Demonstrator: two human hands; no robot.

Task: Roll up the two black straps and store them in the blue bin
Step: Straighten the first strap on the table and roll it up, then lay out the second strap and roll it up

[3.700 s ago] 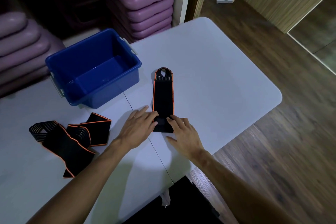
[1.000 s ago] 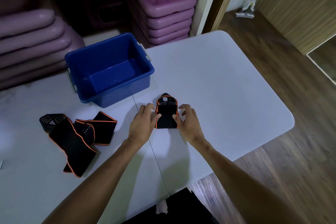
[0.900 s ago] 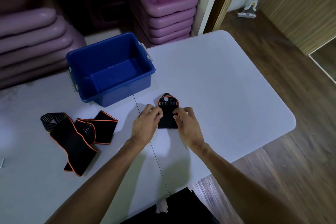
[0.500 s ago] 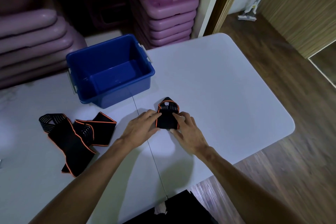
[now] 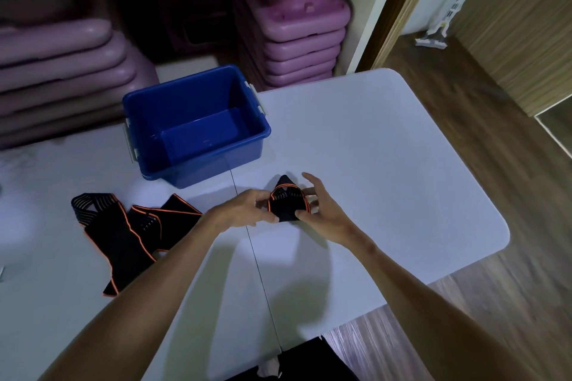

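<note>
1. the left hand [image 5: 244, 209] and right hand [image 5: 322, 210] pinch a rolled black strap [image 5: 286, 202] between them, thumbs and fingers curled around its sides, just above the white table [image 5: 387, 164].
2. the blue bin [image 5: 198, 124] stands beyond the left hand, well apart, open side up.
3. the second black strap [image 5: 130, 226] lies loose and unrolled on the table, left of the left forearm.

Bare tabletop [image 5: 387, 148] lies right of and beyond the grip; the blue bin [image 5: 198, 130] stands up-left of it, a loose strap [image 5: 123, 232] sprawls well left.
</note>
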